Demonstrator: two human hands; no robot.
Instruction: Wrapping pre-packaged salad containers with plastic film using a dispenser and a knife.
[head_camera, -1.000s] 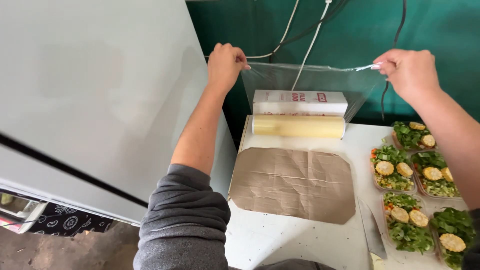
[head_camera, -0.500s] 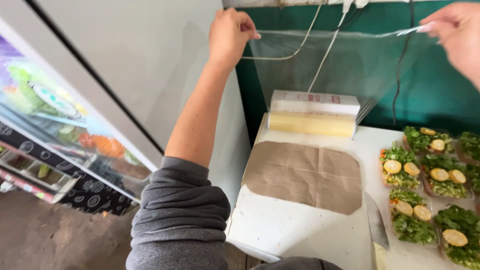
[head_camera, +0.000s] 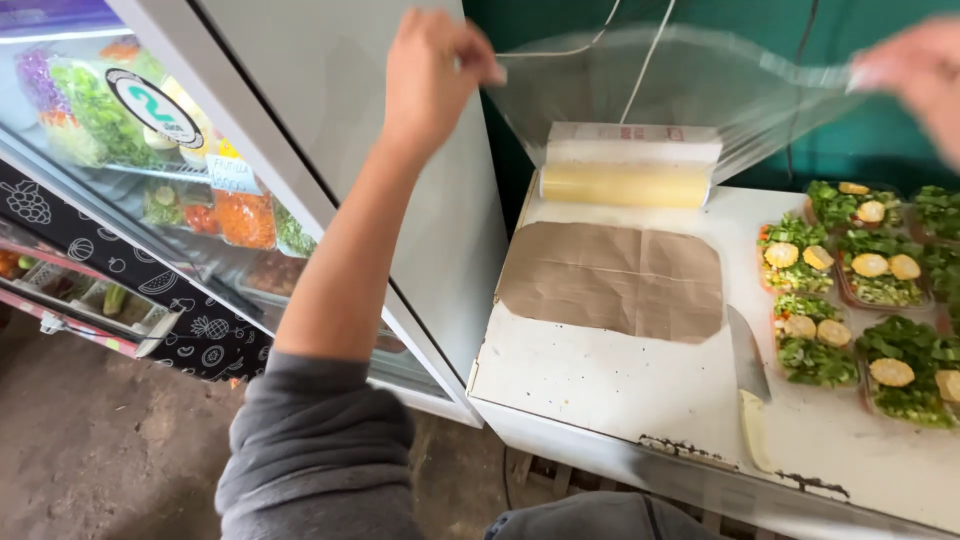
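the left hand (head_camera: 432, 75) is raised high, its fingers curled in and pinching one upper corner of a sheet of clear plastic film (head_camera: 680, 90). the right hand (head_camera: 915, 75) is up at the far side, blurred and partly cut by the edge of the view; it meets the other upper corner of the film, and the fingers look closed on it, though the blur keeps me from being sure of the grip. between the two hands the film is stretched wide and hangs down in a slack, see-through curtain, its lower end running to the roll (head_camera: 625, 185), a pale yellow cylinder that lies in front of a long white box (head_camera: 633, 143) at the back of the white table (head_camera: 600, 385).

the left arm wears a grey sleeve (head_camera: 310, 450) pushed up to the elbow.

just in front of the roll a crumpled sheet of brown paper (head_camera: 612, 277) lies flat on the table. to its right stand several clear trays of salad (head_camera: 858, 300), green leaves topped with yellow slices, packed side by side toward the table's right edge. a knife (head_camera: 748, 385) lies between the brown paper and the trays, blade pointing away, pale handle near the front edge, where the paint is chipped.

behind the table is a dark green wall (head_camera: 520, 110) with thin cords hanging down it. to the left stands a glass-fronted cooler (head_camera: 200, 200), its shelves holding packed vegetables in green, orange and purple. the floor (head_camera: 90, 440) below is bare and brown.
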